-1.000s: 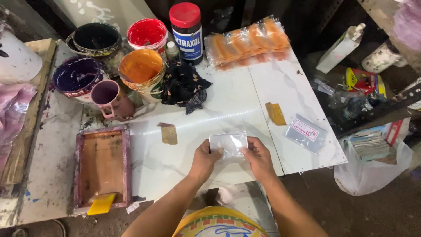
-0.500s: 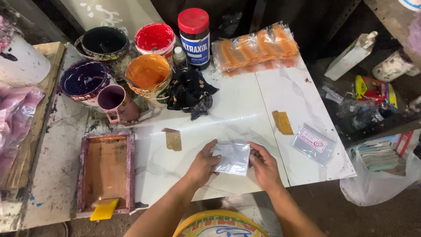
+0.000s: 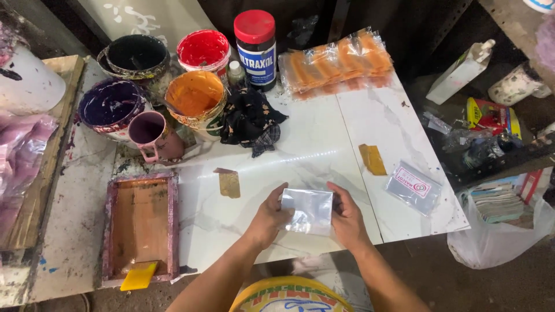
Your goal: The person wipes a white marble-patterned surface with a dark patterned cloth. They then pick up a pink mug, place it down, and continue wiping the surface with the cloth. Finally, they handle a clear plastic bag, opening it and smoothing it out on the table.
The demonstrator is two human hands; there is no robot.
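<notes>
Two white slabs fill the middle of the frame, side by side. At lower left lies a wooden screen frame with a yellow squeegee on its near edge. Paint tubs crowd the upper left: black, red, purple, orange, with a mug and a dark rag beside them. A red-lidded jar and orange packets sit at upper centre. Low in the centre, the left hand and right hand pinch a clear pouch by its side edges, fingers clamped, just above the slab. Nothing blocks it; a printed pouch and two tan tabs lie apart.
</notes>
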